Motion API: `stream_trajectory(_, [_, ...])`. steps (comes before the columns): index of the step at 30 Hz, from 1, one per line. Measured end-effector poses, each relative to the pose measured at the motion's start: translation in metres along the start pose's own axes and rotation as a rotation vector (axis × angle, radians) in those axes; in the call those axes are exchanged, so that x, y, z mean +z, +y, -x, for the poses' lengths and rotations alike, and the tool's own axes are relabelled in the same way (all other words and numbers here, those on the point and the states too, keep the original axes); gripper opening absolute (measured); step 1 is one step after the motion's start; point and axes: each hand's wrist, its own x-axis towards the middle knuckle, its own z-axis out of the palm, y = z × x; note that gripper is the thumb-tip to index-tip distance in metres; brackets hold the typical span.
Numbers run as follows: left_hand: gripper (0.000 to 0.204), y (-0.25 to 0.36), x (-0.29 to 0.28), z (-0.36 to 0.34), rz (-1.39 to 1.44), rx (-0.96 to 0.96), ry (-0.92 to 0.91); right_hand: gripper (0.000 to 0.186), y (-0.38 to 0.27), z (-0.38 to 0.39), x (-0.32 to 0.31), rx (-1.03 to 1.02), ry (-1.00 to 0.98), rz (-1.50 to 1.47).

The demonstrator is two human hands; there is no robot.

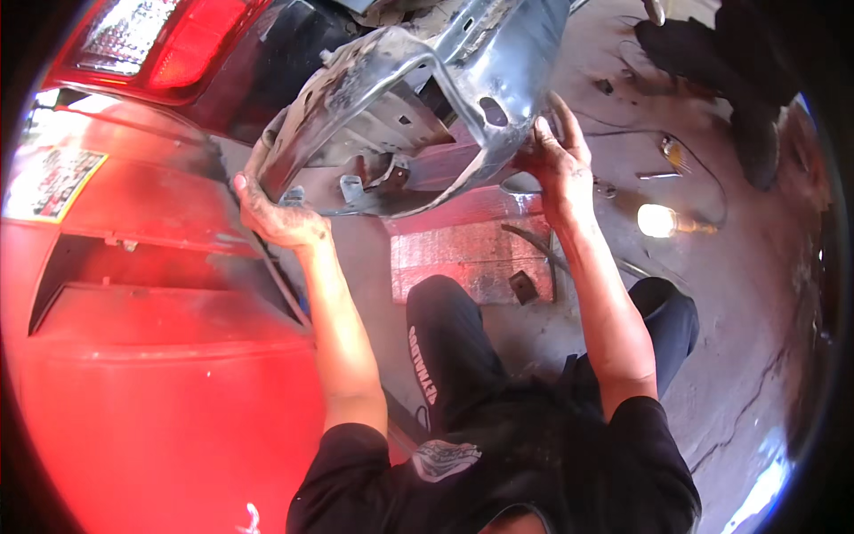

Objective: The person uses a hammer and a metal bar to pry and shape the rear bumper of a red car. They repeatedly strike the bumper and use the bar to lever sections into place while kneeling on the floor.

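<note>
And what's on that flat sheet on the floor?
A dark square piece and dark curved strip. Your knee covers part of the sheet; anything there can't be seen.

At twelve o'clock the metal panel [503, 76] is silvery grey, mottled with brown and blackish patches. Towards ten o'clock a tail lamp [156, 44] pairs red with clear white; just past nine, a sticker [55, 182] shows black-and-white print with a yellow edge. The car body [178, 392] at eight is bright red. Near three a bulb [656, 221] glows yellow-white. The floor [712, 374] at four is grey, the shirt [551, 445] at five black with a pale grey print.
</note>
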Motion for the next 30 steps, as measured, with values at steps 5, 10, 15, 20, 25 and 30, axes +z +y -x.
stream_trajectory(5, [0.066,0.005,0.008,0.002,0.084,0.116,-0.104,0.043,-0.026,0.053,0.015,-0.619,0.114,0.766])
stream_trajectory(10, [0.062,-0.012,0.001,0.002,0.046,0.098,-0.075,0.066,-0.051,0.069,0.059,-0.601,-0.150,0.960])
stream_trajectory(15, [0.038,-0.022,-0.002,0.002,0.222,0.175,-0.038,0.073,-0.055,0.070,0.071,-0.473,-0.133,0.578])
stream_trajectory(20, [0.035,-0.015,-0.005,0.001,0.196,0.206,-0.098,0.068,-0.053,0.066,0.076,-0.607,-0.096,1.066])
stream_trajectory(25, [0.033,-0.012,-0.004,0.000,0.225,0.212,-0.089,0.058,-0.056,0.068,0.092,-0.495,0.025,0.715])
stream_trajectory(30, [0.037,-0.021,-0.005,0.003,0.241,0.157,-0.132,0.059,-0.053,0.063,0.083,-0.439,-0.009,0.806])
